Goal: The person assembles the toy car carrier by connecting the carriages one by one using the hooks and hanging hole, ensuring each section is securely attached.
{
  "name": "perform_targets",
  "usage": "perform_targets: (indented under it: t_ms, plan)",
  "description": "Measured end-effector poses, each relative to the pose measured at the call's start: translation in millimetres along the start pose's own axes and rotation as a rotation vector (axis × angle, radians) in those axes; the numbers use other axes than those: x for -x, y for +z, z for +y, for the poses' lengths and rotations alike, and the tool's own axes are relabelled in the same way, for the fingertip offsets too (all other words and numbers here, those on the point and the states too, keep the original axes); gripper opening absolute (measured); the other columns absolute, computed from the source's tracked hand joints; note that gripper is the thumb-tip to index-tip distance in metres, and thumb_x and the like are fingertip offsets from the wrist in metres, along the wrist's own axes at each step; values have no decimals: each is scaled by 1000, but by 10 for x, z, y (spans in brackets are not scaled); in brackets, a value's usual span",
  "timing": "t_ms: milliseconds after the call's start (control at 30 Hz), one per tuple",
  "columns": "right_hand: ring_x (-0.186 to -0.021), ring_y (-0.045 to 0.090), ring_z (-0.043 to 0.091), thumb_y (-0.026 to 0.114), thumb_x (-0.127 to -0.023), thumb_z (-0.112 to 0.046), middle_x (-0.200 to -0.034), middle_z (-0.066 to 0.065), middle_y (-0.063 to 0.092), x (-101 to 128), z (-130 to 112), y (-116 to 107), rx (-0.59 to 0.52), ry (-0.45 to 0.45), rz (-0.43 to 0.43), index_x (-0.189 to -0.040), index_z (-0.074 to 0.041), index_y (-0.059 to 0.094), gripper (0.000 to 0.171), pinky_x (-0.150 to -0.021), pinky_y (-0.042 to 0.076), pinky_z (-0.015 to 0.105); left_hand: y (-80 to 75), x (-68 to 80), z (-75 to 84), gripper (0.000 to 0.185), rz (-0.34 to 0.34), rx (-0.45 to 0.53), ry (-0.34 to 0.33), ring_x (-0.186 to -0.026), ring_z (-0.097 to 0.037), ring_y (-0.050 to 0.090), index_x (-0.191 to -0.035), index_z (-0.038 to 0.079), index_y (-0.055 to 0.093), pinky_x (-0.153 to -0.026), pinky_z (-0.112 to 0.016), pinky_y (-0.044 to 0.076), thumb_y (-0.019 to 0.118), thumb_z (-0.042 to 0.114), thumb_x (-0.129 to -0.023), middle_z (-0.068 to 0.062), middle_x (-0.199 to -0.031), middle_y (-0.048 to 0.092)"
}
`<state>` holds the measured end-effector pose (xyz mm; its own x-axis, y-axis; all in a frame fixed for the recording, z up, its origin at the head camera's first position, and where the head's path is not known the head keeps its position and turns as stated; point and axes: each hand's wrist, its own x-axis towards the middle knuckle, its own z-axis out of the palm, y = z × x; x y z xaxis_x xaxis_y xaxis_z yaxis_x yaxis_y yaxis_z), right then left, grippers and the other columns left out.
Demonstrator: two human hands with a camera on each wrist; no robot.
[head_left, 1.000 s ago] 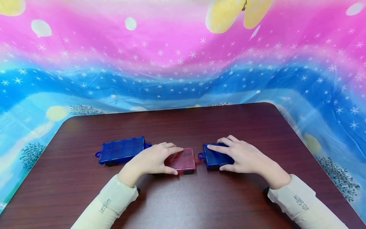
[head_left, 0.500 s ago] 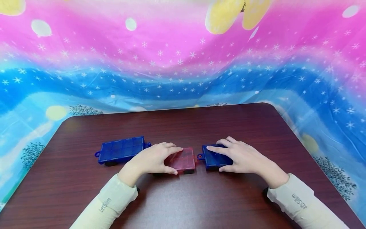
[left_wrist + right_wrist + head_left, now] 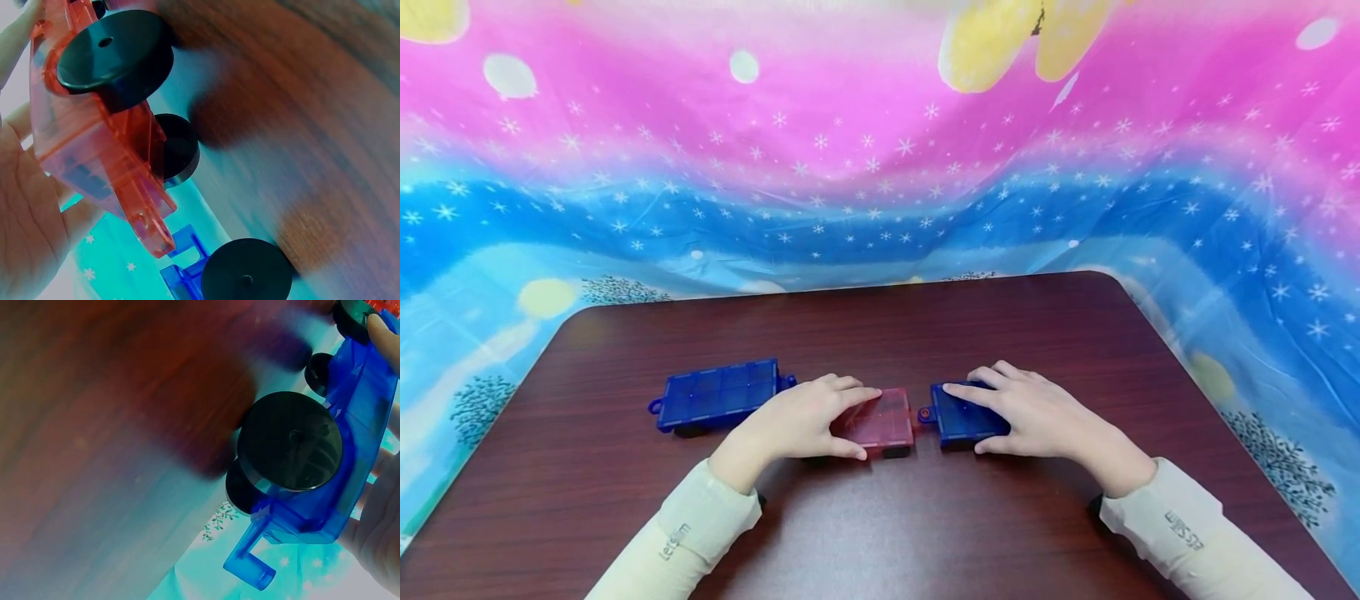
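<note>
My left hand (image 3: 793,418) holds a translucent red toy car base (image 3: 883,418) from above, thumb along its near side and fingers over its far side. In the left wrist view, black wheels (image 3: 115,56) show beneath the red base. My right hand (image 3: 1045,412) grips a translucent blue toy car base (image 3: 958,415) the same way, wheels down on the table. The blue ring (image 3: 925,414) on its left end overlaps the red base's coupling, with red showing inside it. A second blue car base (image 3: 721,393) stands to the left, its right end close behind my left hand.
The dark wood-grain table (image 3: 880,325) has rounded far corners. A pink and blue patterned cloth (image 3: 850,167) hangs behind and around it. In the right wrist view, a blue hook-like coupling (image 3: 250,565) sticks out from the held blue base's other end.
My right hand has shifted the blue car base slightly left and nearer, so its ring now sits over the red coupling. The left hand and the other blue base stay in place.
</note>
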<state>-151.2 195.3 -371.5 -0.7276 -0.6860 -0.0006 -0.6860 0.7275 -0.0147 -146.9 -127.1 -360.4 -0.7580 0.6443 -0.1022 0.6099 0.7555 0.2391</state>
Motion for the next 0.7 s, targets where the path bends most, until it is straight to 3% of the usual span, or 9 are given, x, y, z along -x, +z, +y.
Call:
perform_targets:
  t_ms: [700]
  plan:
    - [-125,41,22,67,-75,-56,-139,0,44,25,-16,-82,-96,38,-7,-143,-37,30,80,-93,45,48,-43,96,-50,74,78,-20,29,-122,-13,46,-137,29,44,-94,-36,47,62,64,-75,6,-134,50]
